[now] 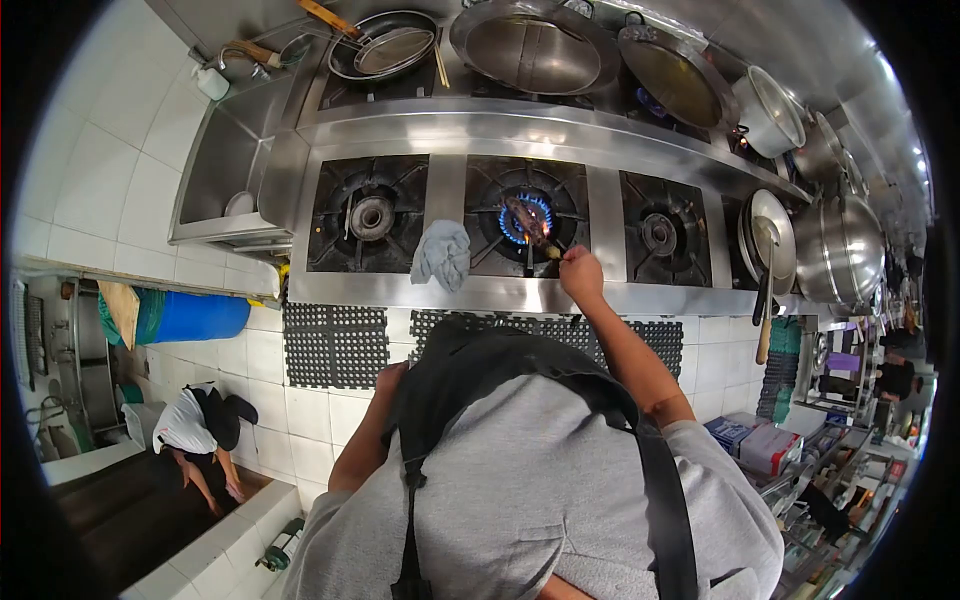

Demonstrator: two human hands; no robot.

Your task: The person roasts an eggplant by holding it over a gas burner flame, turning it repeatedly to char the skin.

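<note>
Over the blue flame of the middle burner (512,237) lies a dark, long eggplant (526,216), its skin looking charred and its pale green stem end pointing toward me. My right hand (580,272) is closed, pinching that stem end at the front of the burner. Orange flame flickers beside the eggplant. Low by the apron (470,365) is my left hand (392,377); its fingers are hidden behind the cloth and I cannot see whether they hold anything. A crumpled grey-blue rag (441,255) sits on the steel left of the lit burner.
Unlit burners flank the flame, left (371,218) and right (659,235). Behind stand a wide pan (535,50), a frying pan with a strainer (385,45) and a pan over flame (675,85). Large pots (840,248) crowd the right. Another person (200,425) bends down at lower left.
</note>
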